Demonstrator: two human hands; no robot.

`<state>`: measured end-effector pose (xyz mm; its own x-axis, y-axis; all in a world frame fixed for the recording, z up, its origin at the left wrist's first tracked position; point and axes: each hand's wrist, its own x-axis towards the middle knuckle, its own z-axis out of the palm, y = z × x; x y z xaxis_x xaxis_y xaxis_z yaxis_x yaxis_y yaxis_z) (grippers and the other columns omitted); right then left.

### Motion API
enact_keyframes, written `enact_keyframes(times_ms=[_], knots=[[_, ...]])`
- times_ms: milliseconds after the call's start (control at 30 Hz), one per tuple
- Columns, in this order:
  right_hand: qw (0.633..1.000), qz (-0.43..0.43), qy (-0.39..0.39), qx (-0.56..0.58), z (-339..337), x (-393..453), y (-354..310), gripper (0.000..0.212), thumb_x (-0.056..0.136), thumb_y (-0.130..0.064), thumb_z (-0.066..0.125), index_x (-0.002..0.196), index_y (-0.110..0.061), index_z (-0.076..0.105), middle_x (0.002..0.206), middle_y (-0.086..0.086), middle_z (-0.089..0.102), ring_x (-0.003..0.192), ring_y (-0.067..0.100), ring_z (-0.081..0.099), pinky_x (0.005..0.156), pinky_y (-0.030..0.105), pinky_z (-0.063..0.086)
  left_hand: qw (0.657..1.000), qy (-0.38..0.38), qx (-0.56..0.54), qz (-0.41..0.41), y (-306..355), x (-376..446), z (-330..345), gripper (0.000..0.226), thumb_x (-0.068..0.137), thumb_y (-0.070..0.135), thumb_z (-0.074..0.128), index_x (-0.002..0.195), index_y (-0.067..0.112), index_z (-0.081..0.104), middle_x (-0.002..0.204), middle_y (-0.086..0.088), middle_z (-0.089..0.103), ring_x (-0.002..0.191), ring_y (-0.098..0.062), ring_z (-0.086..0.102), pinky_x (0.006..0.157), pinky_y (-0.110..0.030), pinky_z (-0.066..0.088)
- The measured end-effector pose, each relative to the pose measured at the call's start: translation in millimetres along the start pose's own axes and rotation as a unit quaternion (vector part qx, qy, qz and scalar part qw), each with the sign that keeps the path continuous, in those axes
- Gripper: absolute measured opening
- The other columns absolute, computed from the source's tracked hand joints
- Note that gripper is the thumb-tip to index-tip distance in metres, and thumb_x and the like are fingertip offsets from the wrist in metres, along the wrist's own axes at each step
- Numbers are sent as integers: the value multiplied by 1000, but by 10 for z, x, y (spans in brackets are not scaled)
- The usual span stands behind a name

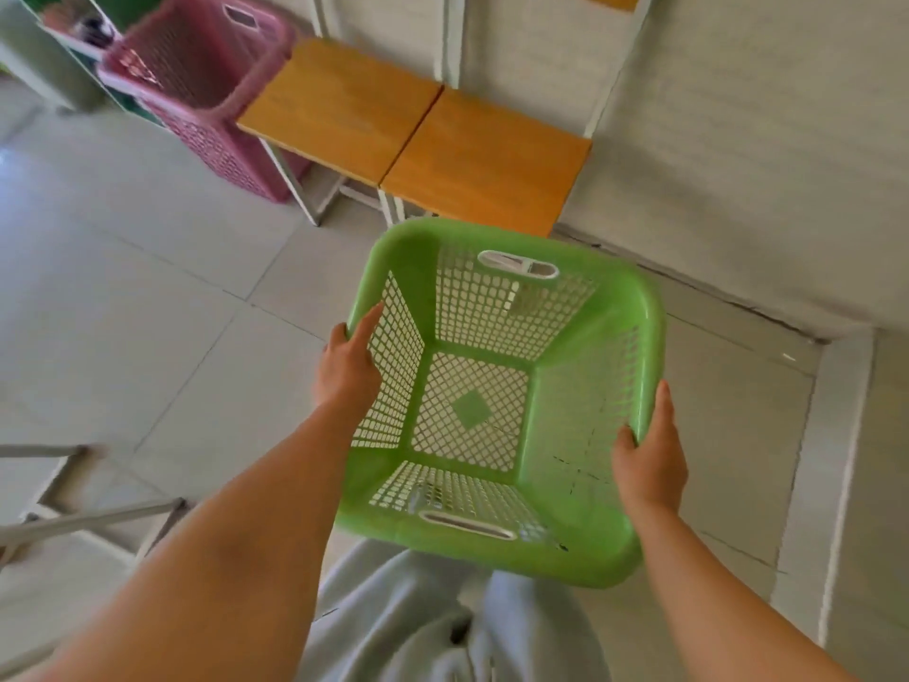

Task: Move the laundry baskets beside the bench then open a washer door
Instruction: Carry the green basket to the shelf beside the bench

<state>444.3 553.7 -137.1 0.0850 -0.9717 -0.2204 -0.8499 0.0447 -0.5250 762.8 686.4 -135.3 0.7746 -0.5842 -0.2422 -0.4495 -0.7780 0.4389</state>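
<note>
An empty green laundry basket [580,543] with lattice walls hangs in front of me above the tiled floor. My left hand [347,366] grips its left rim and my right hand [649,460] grips its right rim. Just beyond the basket stands the wooden-topped bench [418,135] on white metal legs, against the wall. A pink laundry basket [206,86] sits on the floor touching the bench's left end. No washer door is in view.
A white wall [738,140] runs behind the bench and along the right side. A shelf unit [54,46] stands at the far left behind the pink basket. Grey metal furniture legs [74,519] show at the lower left. Pale floor tiles [147,287] stretch across the left.
</note>
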Motion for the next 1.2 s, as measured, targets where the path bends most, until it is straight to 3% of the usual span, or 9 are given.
enact_keyframes(times_ms=[267,400,467,600,767,867,1000,1200], knots=[[989,-123,-78,-25,667,298,-1352,79,93,-14,55,152,-41,11,150,2,43,119,30,58,90,40,51,991,58,-16,-117,-952,387,-696,73,92,4,42,142,55,25,139,-8,44,110,-30,55,67,-37,56],[974,-185,-128,-40,1022,599,-2024,80,94,-16,54,150,-47,6,151,1,41,108,30,63,80,46,58,980,71,-64,-176,-1297,701,-920,75,90,3,43,141,56,26,139,-4,43,80,-14,57,48,-20,40],[963,-218,-145,-56,1214,767,-2357,81,95,-17,54,150,-48,4,150,3,42,102,30,65,73,43,59,971,83,-82,-209,-1430,888,-1044,75,90,4,41,139,58,25,141,-2,42,74,-11,55,46,-19,40],[948,-261,-164,-80,1558,1050,-3046,82,94,-18,55,150,-47,3,155,-1,35,110,30,62,68,37,56,957,103,-85,-256,-1633,1295,-1313,77,90,4,40,137,62,21,149,-6,36,104,-30,60,73,-39,59],[928,-308,-186,-97,1950,1322,-3893,84,94,-18,55,149,-48,0,152,5,38,96,29,65,57,36,57,936,144,-126,-294,-1881,1762,-1624,79,88,1,41,136,61,21,144,-3,38,98,-24,58,74,-40,59],[922,-323,-185,-107,2206,1382,-4357,82,94,-18,56,151,-44,4,152,4,40,105,29,63,62,35,56,928,157,-141,-307,-2087,2062,-1794,78,89,2,41,135,62,22,144,-3,38,99,-26,59,75,-43,60],[924,-321,-175,-110,2643,1419,-5000,78,93,-19,57,153,-40,12,149,4,44,114,31,59,59,22,36,927,160,-140,-309,-2467,2589,-2130,77,89,2,40,137,59,21,144,-3,38,99,-28,59,76,-43,59],[934,-316,-146,-84,3275,1166,-6007,78,91,-15,58,153,-37,16,150,4,43,118,33,56,79,35,48,941,138,-105,-289,-3144,3464,-2951,76,89,3,40,138,58,23,143,-2,39,98,-29,59,75,-44,59]])
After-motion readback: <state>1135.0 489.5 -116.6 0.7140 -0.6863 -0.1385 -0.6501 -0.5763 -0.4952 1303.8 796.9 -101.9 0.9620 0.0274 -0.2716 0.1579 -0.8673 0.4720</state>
